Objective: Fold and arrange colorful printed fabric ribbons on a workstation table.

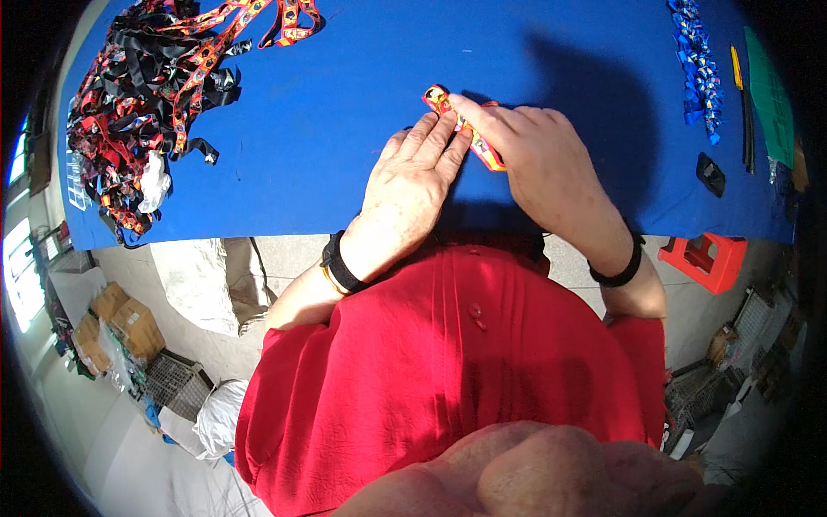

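Observation:
An orange and red printed strap [441, 101] lies flat on the blue table [345, 129], running diagonally under my hands. My right hand [543, 164] presses on it with the forefinger stretched along the strap toward its far end. My left hand [412, 181] lies flat beside it, fingers together, their tips touching the strap's middle. Most of the strap is hidden under both hands. A dark band sits on each of my wrists.
A big tangled heap of red, orange and black straps [146, 95] covers the table's far left. A row of blue pieces [698, 65], a yellow-handled tool [739, 82], a green sheet [771, 95] and a small black object [711, 174] lie right. A red stool [706, 258] stands below.

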A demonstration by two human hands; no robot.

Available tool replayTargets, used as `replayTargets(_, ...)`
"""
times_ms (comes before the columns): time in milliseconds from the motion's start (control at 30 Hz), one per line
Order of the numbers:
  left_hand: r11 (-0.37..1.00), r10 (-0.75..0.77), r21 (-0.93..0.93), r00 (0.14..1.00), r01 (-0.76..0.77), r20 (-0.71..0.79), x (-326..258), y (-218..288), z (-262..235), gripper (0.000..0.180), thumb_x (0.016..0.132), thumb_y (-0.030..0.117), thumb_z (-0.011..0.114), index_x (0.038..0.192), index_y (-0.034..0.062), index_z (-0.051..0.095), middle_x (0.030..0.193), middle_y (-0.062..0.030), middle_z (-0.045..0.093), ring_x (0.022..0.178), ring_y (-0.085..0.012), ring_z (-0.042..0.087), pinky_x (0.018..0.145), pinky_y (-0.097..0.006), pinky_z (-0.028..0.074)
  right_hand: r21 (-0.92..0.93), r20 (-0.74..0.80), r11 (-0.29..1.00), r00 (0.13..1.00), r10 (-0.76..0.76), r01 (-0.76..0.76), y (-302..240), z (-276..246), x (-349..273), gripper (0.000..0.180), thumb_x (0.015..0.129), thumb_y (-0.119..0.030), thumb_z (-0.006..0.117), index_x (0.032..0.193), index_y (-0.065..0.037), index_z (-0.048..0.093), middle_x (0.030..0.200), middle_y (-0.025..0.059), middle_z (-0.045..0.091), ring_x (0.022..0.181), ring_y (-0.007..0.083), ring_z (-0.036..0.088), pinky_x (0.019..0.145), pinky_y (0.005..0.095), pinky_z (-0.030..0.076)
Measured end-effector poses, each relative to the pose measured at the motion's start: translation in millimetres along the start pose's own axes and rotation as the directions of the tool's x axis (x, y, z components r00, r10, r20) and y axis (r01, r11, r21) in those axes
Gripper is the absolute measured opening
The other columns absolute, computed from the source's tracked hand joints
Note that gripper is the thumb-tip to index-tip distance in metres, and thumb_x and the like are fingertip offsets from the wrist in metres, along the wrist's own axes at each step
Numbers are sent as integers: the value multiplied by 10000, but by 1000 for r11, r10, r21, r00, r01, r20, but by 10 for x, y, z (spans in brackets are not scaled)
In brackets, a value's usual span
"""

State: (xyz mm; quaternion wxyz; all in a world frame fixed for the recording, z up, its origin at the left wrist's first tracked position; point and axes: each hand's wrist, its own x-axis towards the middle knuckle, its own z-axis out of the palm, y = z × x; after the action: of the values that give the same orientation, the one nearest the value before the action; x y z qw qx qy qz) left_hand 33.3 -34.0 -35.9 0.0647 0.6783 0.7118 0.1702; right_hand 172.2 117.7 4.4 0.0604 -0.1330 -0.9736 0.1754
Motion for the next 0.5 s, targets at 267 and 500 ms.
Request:
replayTargets(267,1000,-15,6,1000,15,1,-50,22,42,491,885,134,543,1371,63,560,1400,-186,548,1321,-350,507,1075,-493,405,-87,-1,989,993,-121,121,135,171,274,447,865,-178,628,1311,-205,644,861,96,570,777,277,615,680,386,480)
replayTargets(500,995,-29,92,999,27,26,-49,89,44,518,901,158,506,1412,70,518,1432,-185,523,1329,-350,499,1089,-503,390,-56,-67,990,989,-130,127,197,260,311,458,853,-184,644,1311,-205,643,876,128,578,709,301,629,639,413,505)
